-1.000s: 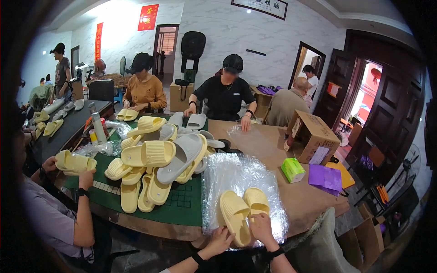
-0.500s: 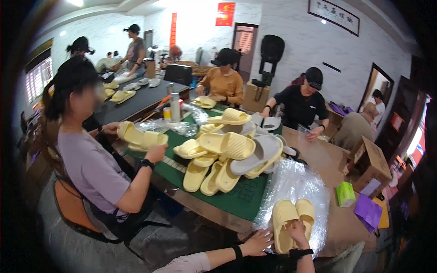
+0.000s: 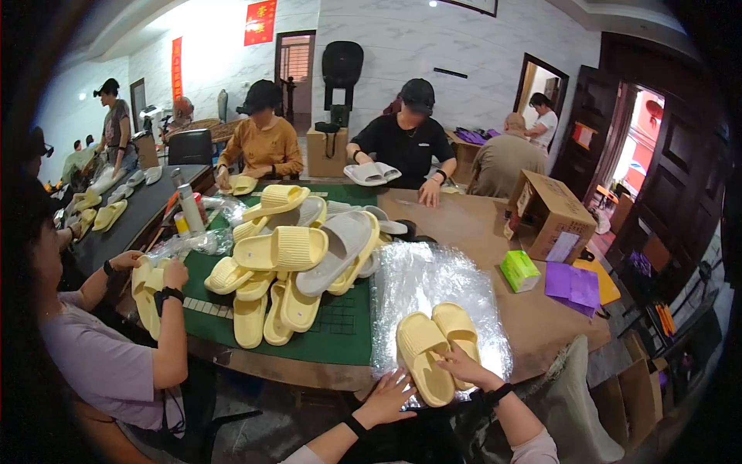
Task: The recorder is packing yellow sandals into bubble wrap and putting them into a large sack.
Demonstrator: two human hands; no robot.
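Matt ribbed foam slippers [image 3: 437, 352], glossy plastic sheet [image 3: 433, 282]

A brown wooden table [image 3: 464, 224] is covered at nine o'clock by a green mat [image 3: 340, 332], on which a heap of yellow and grey slippers [image 3: 297, 255] is piled. A clear plastic sheet [image 3: 433, 286] is spread at six o'clock. At three o'clock a cardboard box [image 3: 553, 213], a green packet [image 3: 519, 270] and purple sheets [image 3: 572, 282] are laid.

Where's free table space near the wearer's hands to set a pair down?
Bare brown tabletop between the clear plastic sheet, cardboard box and green pack. Crowded: slipper pile on the green mat. Both hands are at the yellow pair.
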